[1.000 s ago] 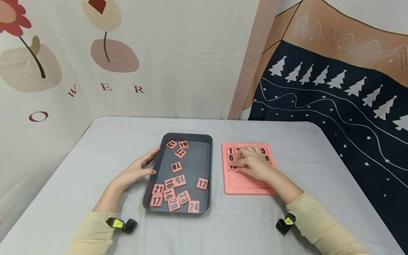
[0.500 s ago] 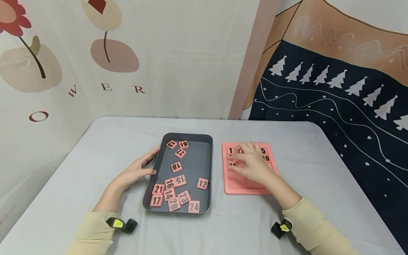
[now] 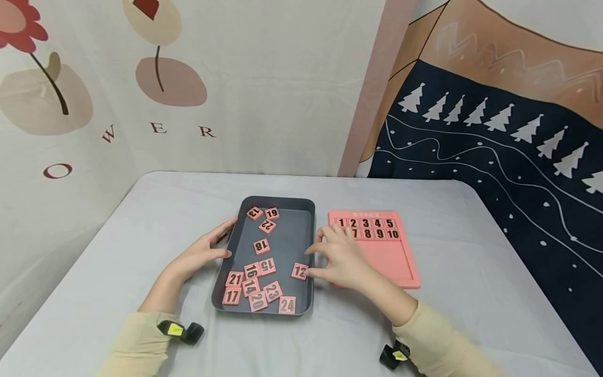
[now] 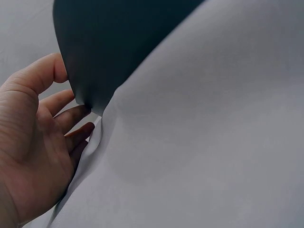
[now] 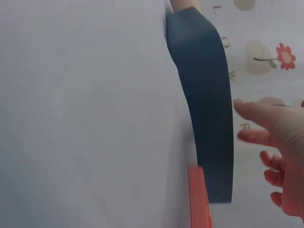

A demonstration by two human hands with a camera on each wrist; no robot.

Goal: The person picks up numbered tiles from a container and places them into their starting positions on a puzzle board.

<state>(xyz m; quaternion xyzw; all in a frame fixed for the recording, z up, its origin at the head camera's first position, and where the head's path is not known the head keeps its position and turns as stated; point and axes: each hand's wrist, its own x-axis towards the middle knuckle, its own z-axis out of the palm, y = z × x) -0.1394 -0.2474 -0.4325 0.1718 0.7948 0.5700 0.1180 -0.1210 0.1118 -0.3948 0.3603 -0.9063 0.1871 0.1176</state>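
Observation:
A dark grey tray (image 3: pixel 285 246) holds several pink number tiles, strewn about its floor. My left hand (image 3: pixel 204 252) rests against the tray's left side, thumb and fingertips at its outer wall; the left wrist view shows the fingers (image 4: pixel 73 116) loosely bent there. Over the right rim reaches my right hand (image 3: pixel 341 256), thumb and forefinger apart, the thumb tip right at the tile marked 12 (image 3: pixel 299 270). Nothing shows between those fingers (image 5: pixel 254 137) in the right wrist view. Beneath this hand lies part of a pink number board (image 3: pixel 388 262), its top rows filled with tiles 1 to 10, a few partly hidden.
More tiles lie in the tray, such as 18 (image 3: pixel 261 246) near the middle and 24 (image 3: pixel 287 305) at the front edge. A white cloth covers the table (image 3: pixel 188 193). Printed fabric (image 3: pixel 282 104) hangs behind it.
My right hand has moved left from the pink board to the tray's right rim, uncovering most of the board's upper rows. The left hand stays at the tray's side.

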